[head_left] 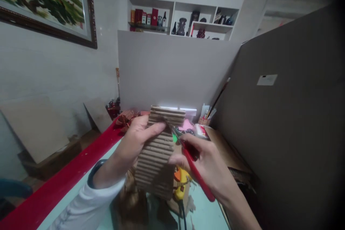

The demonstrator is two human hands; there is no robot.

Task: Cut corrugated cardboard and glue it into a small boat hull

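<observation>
Upright in front of me is a ridged piece of corrugated cardboard (156, 158). My left hand (137, 138) grips its upper left edge, with the thumb lying across the ridges. My right hand (206, 154) is closed round a red-handled cutting tool (198, 178), whose metal tip meets the cardboard near its upper right side, close to my left thumb. Behind and below the cardboard, a yellow tool with a black cable (180, 192) lies on a piece of cardboard. The lower part of the sheet is in shadow.
A pale green table (210, 212) has a red edge strip (61, 172) at left. Brown material (129, 205) sits below the cardboard. A cup of brushes (205, 120) and a flat brown board (226, 147) are at back right. Grey panels (175, 72) stand behind.
</observation>
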